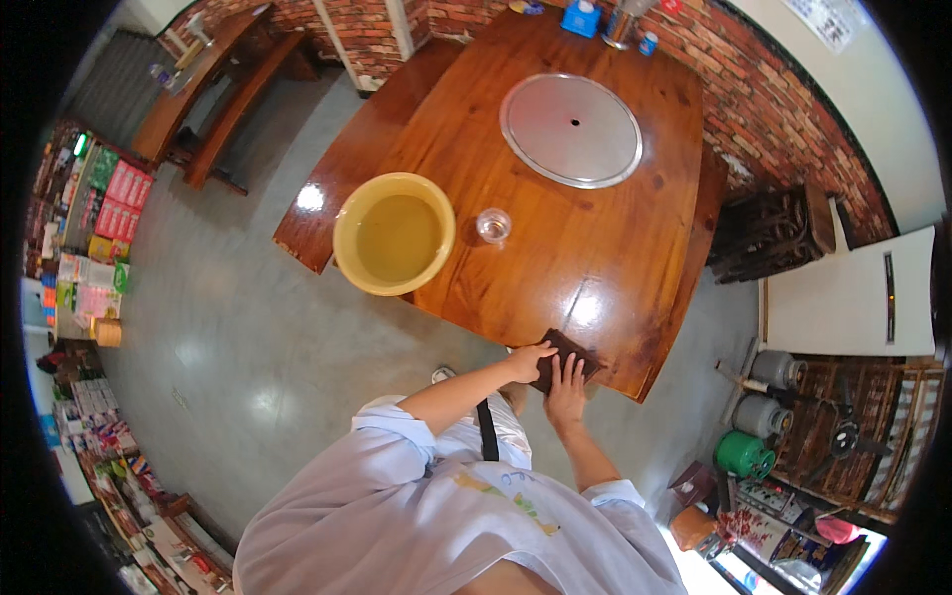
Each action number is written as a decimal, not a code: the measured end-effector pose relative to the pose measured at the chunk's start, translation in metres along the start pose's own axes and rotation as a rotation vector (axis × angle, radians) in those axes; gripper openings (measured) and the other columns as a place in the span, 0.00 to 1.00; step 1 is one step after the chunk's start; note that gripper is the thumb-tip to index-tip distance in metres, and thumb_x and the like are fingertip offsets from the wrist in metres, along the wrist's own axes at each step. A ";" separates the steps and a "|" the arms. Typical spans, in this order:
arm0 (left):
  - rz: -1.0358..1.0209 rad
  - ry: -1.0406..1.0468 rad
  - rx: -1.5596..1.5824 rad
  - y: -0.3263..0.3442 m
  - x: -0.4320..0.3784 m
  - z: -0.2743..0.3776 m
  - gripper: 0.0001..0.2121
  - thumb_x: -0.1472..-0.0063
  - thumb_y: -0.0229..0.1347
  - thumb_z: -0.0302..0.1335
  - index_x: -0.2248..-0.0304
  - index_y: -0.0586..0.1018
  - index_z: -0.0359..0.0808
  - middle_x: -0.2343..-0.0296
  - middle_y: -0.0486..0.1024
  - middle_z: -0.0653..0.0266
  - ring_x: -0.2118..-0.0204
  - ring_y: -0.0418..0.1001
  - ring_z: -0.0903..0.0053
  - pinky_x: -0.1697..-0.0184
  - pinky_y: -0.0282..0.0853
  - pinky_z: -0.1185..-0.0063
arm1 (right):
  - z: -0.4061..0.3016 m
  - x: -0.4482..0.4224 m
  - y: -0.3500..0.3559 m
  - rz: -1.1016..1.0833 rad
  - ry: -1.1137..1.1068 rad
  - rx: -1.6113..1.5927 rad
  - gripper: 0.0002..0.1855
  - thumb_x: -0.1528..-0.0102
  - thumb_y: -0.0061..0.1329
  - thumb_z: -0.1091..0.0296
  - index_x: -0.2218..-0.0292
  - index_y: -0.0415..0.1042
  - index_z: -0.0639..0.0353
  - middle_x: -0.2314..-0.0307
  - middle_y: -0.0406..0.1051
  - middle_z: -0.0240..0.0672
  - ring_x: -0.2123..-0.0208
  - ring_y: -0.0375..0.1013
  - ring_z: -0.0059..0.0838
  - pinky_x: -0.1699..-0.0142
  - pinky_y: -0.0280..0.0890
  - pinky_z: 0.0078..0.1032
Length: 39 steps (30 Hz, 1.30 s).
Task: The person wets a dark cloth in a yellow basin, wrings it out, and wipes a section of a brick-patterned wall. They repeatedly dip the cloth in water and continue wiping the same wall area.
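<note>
A dark brown folded cloth [564,361] lies at the near edge of the varnished wooden table [476,297]. My left hand [532,361] rests on its left side, the thumb and fingers around its edge. Spread over its lower part are the fingers of my right hand [567,394], pressing it flat rather than visibly gripping it. Left of centre, a yellow plastic basin [394,286] holds liquid and stands at the table's left edge. Beside it is a small clear cup [493,225]. A round metal cover [571,130] with a dark central hole lies farther back.
Along the far edge stand a blue tissue box [581,18], a metal holder [619,31] and a small blue container [648,43]. A wooden bench [372,160] runs along the left side. Gas cylinders [746,454] and a white appliance [848,297] stand at the right.
</note>
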<state>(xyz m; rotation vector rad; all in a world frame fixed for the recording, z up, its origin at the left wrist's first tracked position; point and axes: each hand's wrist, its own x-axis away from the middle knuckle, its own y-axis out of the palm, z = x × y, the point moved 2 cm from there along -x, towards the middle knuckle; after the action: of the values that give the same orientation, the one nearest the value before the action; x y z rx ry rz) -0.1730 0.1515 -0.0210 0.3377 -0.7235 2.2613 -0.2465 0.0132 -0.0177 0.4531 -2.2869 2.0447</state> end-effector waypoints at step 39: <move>1.130 0.024 0.382 -0.273 0.355 -0.065 0.14 0.45 0.53 0.25 0.57 0.75 0.37 0.60 0.73 0.60 0.59 0.67 0.68 0.54 0.62 0.75 | -0.371 -0.139 -0.167 -0.936 -0.617 -0.985 0.31 0.49 0.37 0.65 0.45 0.45 0.57 0.65 0.61 0.39 0.70 0.62 0.27 0.62 0.59 0.24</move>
<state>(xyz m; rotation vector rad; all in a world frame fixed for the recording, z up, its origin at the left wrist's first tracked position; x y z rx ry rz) -0.2288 0.5483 0.1893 0.0509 -0.5022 3.4825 -0.1331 0.3874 0.1610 1.7119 -2.2369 0.2984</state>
